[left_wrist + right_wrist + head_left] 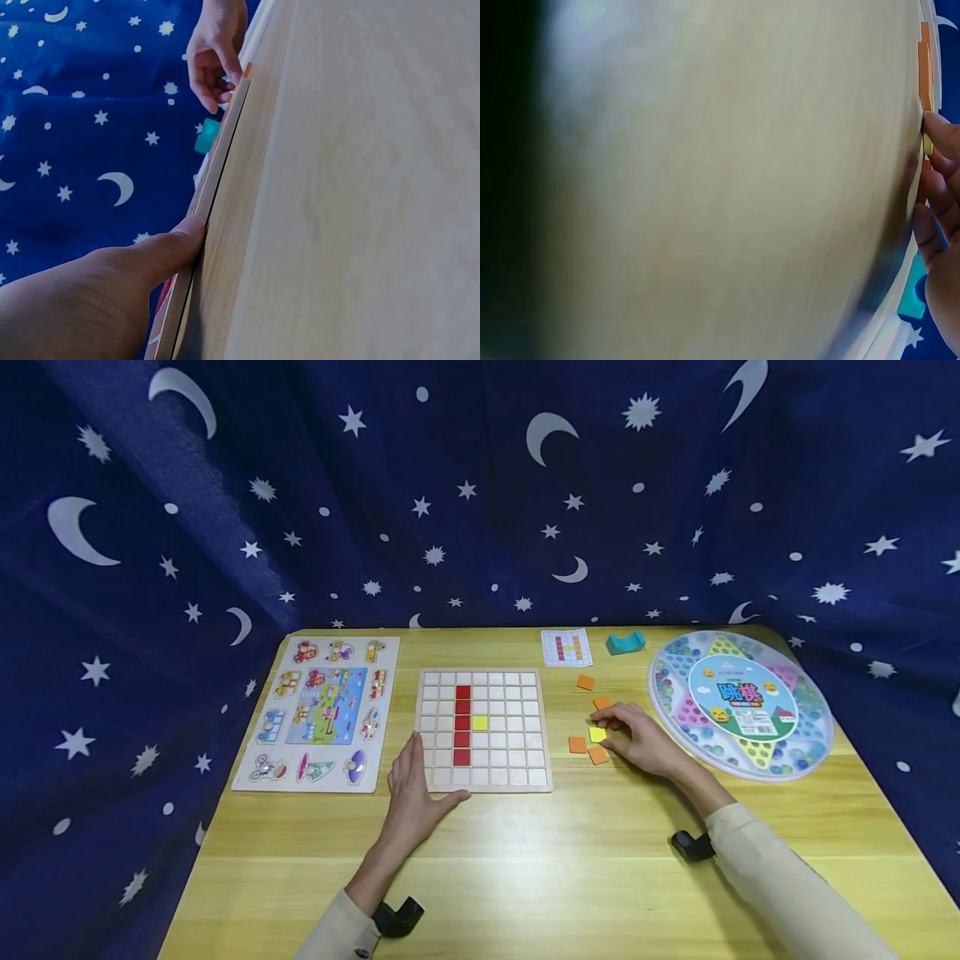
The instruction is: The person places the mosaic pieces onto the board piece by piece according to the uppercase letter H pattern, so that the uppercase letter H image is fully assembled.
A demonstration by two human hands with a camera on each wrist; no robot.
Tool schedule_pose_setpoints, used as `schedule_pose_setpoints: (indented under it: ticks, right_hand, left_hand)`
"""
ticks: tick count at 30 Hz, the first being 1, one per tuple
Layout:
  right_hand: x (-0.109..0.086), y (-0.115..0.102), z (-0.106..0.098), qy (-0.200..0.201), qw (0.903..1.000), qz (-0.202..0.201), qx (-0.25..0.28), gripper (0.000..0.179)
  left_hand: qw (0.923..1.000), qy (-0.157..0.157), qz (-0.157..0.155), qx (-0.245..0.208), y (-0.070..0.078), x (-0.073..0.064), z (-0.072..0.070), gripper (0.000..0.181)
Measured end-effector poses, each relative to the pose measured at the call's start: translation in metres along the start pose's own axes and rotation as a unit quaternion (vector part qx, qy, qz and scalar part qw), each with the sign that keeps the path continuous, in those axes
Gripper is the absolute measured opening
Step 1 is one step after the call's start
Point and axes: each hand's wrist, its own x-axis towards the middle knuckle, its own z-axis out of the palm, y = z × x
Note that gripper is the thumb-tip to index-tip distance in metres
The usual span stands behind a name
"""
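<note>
A square wooden grid board [519,758] lies mid-table, with a column of red tiles [462,722] and one yellow tile [480,722] in its cells. My left hand [411,802] rests at the board's near left corner, fingers straight along the left side and thumb [176,244] against the near edge. To the right of the board, my right hand [637,743] pinches a loose yellow tile [597,735] between thumb and fingertips. Orange tiles [577,745] lie close around those fingers; another orange tile [585,682] is farther back.
At the left lies a picture knob puzzle [258,768]. A round Chinese checkers box [813,727] sits right of my right hand. Toward the back are a small printed pattern card [567,660] and a teal block [626,643]. A dark star-and-moon cloth [480,527] hangs behind the table.
</note>
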Motion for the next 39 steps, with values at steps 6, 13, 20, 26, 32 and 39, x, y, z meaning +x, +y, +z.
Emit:
schedule_pose_setpoints:
  ticks: [6,13,20,26,32,39]
  right_hand:
    - [0.0,0.0,0.0,0.003,1.0,-0.007,0.002,0.038]
    - [0.001,0.001,0.002,0.009,0.9999,-0.004,0.007,0.037]
    - [0.002,0.001,0.003,0.009,0.9999,0.005,0.007,0.037]
    - [0.007,-0.003,0.004,0.006,0.9999,0.004,0.009,0.037]
    - [0.02,-0.014,0.008,0.0,0.9996,-0.005,0.028,0.039]
    - [0.039,-0.029,0.018,-0.021,0.9991,-0.001,0.035,0.039]
  left_hand:
    - [1.0,-0.002,-0.004,-0.002,0.001,0.0,0.0,0.126]
    - [1.0,0.001,-0.004,0.002,0.001,0.0,0.0,0.126]
    - [1.0,0.0,-0.003,0.001,0.001,0.0,0.0,0.125]
    - [1.0,0.0,-0.006,0.003,0.0,0.0,-0.001,0.125]
    - [1.0,0.0,-0.007,0.003,0.0,0.0,-0.002,0.125]
    - [0.9999,0.004,0.004,0.009,0.001,0.0,-0.002,0.125]
